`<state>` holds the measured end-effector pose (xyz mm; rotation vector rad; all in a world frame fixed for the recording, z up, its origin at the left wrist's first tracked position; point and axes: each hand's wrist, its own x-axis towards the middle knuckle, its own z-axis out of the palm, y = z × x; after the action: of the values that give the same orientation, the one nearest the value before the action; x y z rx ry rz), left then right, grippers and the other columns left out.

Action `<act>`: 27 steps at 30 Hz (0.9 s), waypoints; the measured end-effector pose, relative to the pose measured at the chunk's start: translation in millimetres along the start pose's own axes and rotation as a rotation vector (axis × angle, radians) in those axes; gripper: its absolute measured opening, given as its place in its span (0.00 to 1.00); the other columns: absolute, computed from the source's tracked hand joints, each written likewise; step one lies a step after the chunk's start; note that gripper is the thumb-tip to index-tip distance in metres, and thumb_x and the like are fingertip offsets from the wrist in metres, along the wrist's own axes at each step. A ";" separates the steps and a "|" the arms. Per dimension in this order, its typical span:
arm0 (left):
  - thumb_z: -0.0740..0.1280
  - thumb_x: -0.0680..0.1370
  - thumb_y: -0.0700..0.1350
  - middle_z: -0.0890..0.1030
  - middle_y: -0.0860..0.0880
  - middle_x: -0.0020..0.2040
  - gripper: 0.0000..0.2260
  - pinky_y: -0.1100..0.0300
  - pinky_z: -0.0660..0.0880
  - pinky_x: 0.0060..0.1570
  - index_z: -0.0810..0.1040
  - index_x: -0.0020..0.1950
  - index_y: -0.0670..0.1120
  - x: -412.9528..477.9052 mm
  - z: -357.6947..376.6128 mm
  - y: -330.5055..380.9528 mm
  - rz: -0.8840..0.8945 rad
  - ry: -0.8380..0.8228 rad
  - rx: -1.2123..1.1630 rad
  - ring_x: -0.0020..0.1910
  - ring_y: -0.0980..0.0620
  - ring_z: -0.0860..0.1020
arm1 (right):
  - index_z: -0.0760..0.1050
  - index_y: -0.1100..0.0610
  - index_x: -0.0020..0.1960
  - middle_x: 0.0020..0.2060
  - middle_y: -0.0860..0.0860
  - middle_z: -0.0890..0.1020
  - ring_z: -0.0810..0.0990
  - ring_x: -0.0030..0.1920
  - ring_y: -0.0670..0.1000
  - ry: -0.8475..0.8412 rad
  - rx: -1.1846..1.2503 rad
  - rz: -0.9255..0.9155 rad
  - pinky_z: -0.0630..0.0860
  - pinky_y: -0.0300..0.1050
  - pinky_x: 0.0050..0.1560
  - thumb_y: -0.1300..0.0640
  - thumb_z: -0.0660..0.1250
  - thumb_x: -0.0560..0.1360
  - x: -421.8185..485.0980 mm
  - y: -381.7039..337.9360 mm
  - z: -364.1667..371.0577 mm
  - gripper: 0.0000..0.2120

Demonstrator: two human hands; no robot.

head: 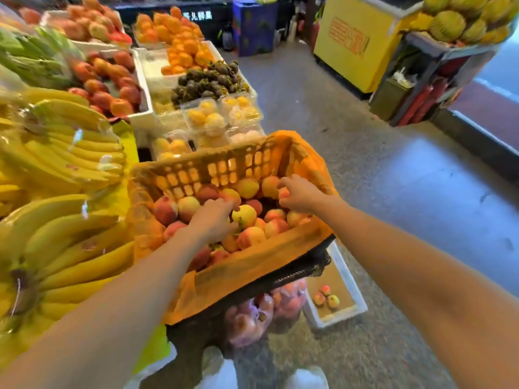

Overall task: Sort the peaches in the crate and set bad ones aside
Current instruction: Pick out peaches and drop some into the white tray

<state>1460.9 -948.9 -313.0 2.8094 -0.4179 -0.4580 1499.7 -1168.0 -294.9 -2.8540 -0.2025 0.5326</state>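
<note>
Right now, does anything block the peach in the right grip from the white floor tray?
Only the lined crate wall lies between the peach in the right grip and the white tray below; nothing else visible.

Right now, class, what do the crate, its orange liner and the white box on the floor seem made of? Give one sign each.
Crate: probably rigid moulded plastic, matte; grid of square holes.
Orange liner: thin plastic film, likely; it crumples and drapes over the rim.
White box: perhaps foam; thick, dull white walls.
</note>
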 end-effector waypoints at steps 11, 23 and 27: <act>0.66 0.77 0.51 0.70 0.46 0.68 0.27 0.48 0.67 0.63 0.62 0.74 0.54 65.1 13.4 -19.2 0.262 -0.186 0.245 0.68 0.42 0.63 | 0.60 0.57 0.74 0.64 0.60 0.70 0.69 0.63 0.60 -0.067 -0.272 0.128 0.73 0.51 0.58 0.59 0.61 0.79 37.3 10.5 17.3 0.25; 0.71 0.72 0.51 0.69 0.49 0.67 0.32 0.49 0.61 0.65 0.62 0.73 0.55 85.4 22.2 -8.1 0.299 -0.164 0.442 0.66 0.43 0.61 | 0.67 0.56 0.65 0.53 0.55 0.77 0.78 0.53 0.58 -0.228 -0.342 -0.174 0.71 0.46 0.38 0.57 0.66 0.75 61.4 10.5 13.2 0.19; 0.69 0.68 0.62 0.71 0.51 0.62 0.34 0.51 0.62 0.60 0.64 0.71 0.56 84.1 7.4 -15.4 0.318 -0.192 0.440 0.62 0.46 0.62 | 0.67 0.53 0.61 0.47 0.50 0.75 0.76 0.49 0.53 -0.310 -0.112 -0.144 0.70 0.43 0.36 0.47 0.73 0.70 67.3 23.7 3.3 0.26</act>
<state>1538.4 -963.1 -347.0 3.0291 -1.1089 -0.6293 1562.9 -1178.3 -326.5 -2.8177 -0.5004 0.9584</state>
